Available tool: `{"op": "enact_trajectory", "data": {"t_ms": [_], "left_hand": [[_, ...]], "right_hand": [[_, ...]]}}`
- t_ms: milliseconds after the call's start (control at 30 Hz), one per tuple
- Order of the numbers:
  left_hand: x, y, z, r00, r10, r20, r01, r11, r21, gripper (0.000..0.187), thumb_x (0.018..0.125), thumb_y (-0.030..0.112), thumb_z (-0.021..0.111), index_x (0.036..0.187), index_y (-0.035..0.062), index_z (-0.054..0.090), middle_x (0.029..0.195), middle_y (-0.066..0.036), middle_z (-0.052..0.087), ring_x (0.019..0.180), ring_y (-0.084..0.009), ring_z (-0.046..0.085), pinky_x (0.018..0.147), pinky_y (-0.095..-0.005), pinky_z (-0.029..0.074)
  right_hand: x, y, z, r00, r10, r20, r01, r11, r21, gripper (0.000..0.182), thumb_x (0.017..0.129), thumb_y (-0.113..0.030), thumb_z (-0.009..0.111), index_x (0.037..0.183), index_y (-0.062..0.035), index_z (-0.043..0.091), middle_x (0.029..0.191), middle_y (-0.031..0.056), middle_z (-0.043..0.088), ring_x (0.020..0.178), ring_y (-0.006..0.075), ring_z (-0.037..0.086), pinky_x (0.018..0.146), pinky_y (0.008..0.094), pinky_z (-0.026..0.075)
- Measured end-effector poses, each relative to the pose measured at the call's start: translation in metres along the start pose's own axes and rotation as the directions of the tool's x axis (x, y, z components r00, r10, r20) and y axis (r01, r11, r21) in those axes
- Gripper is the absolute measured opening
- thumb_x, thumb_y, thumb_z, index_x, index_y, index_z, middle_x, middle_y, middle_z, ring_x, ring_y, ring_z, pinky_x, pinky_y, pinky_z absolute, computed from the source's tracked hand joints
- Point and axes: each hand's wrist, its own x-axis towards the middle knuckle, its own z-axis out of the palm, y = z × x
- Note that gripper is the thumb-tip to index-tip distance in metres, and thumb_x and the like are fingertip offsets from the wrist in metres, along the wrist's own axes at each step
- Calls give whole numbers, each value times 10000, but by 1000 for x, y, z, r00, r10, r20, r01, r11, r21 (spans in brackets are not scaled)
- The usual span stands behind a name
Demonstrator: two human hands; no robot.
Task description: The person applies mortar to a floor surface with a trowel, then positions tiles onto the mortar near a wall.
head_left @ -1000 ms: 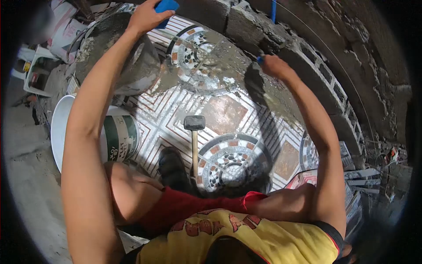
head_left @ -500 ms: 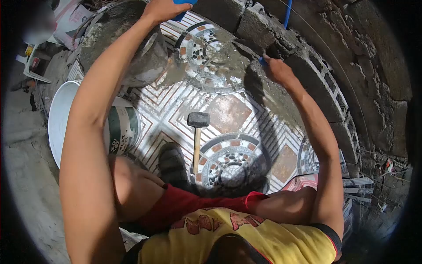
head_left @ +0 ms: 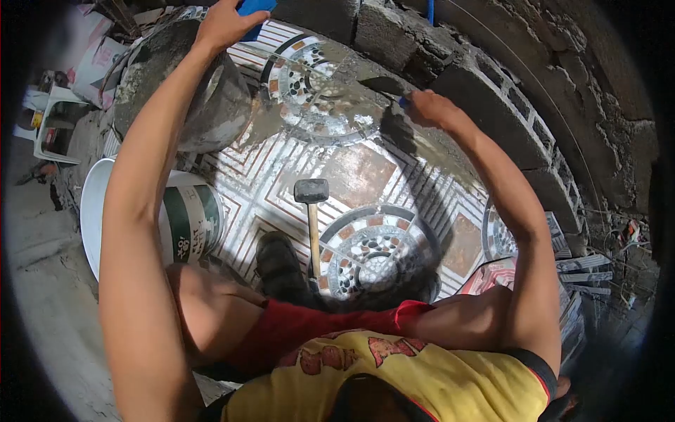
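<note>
Beside the block wall (head_left: 481, 105), the right hand (head_left: 430, 110) closes its grip on a trowel (head_left: 382, 85); across open tiles (head_left: 309, 67), the left hand (head_left: 223, 27) part-curls round a blue object (head_left: 256, 9).

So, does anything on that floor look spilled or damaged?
Yes: grey muck, perhaps mortar, is smeared over the patterned tiles, blurring the farther round design. The block wall alongside has a ragged top edge, as if broken or unfinished.
</note>
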Motion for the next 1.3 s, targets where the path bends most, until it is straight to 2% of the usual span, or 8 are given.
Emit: {"op": "enact_trajectory", "data": {"t_ms": [33, 167, 400, 533, 800, 967, 1067, 1300], "left_hand": [[-1, 1, -2, 1000, -22, 15, 22, 1000, 0, 541, 703, 398, 708, 1118, 70, 596, 1165, -175, 581, 1089, -319, 546, 920, -412, 432], [13, -46, 25, 967, 235, -95, -231, 972, 52, 574, 742, 509, 685, 1172, 139, 598, 1055, -156, 646, 939, -309, 635, 809, -395, 496], [15, -46, 23, 968, 249, -32, -248, 968, 29, 571, 766, 498, 671, 1183, 118, 586, 1072, -146, 642, 954, -296, 631, 813, -390, 491], [17, -50, 26, 973, 227, -40, -229, 973, -35, 572, 766, 495, 679, 1181, 113, 587, 1071, -151, 643, 953, -283, 633, 808, -381, 494], [14, -44, 25, 986, 159, -46, -161, 986, -37, 577, 740, 507, 699, 1164, 129, 598, 1004, -144, 661, 904, -262, 645, 796, -367, 494], [20, -51, 25, 974, 224, -23, -223, 974, 36, 558, 747, 491, 702, 1163, 133, 602, 993, -144, 663, 889, -256, 649, 780, -358, 497], [15, -39, 22, 979, 200, -32, -197, 978, 74, 569, 748, 489, 705, 1171, 123, 598, 989, -146, 663, 882, -246, 650, 768, -345, 498], [13, -36, 19, 985, 171, -20, -171, 985, 16, 590, 728, 502, 687, 1136, 82, 613, 997, -173, 663, 892, -298, 650, 772, -372, 498]], "right_hand": [[0, -18, -8, 989, 136, -52, -145, 925, -351, 229, 851, -167, 473, 952, 6, 584, 934, 235, 639, 949, 406, 604, 781, 482, 483], [10, -27, 1, 993, 37, -109, -56, 984, -171, 254, 846, -164, 455, 958, 35, 568, 878, 244, 630, 903, 411, 616, 757, 485, 483], [5, -26, -13, 987, 158, -23, -158, 950, -271, 198, 817, -140, 480, 908, 18, 557, 856, 271, 621, 872, 409, 622, 727, 502, 477], [2, -33, 6, 989, -93, -113, 71, 981, -182, 209, 807, -125, 490, 949, 15, 556, 851, 259, 629, 867, 419, 621, 730, 491, 483], [-63, -53, -62, 898, 420, 130, -389, 896, -213, 233, 847, -164, 484, 913, -6, 642, 725, 200, 650, 707, 357, 666, 600, 441, 520], [-31, 20, -11, 968, -5, -252, -88, 931, -355, 234, 879, -204, 458, 996, -44, 582, 973, 240, 636, 900, 405, 621, 751, 448, 510], [-48, 13, -28, 934, 343, -101, -354, 847, -397, 265, 875, -204, 476, 1041, -30, 587, 991, 260, 625, 952, 403, 614, 784, 468, 502], [-25, 38, -11, 962, 250, -109, -273, 893, -358, 267, 849, -199, 516, 1046, -28, 576, 998, 254, 617, 944, 409, 608, 816, 490, 483]]}}
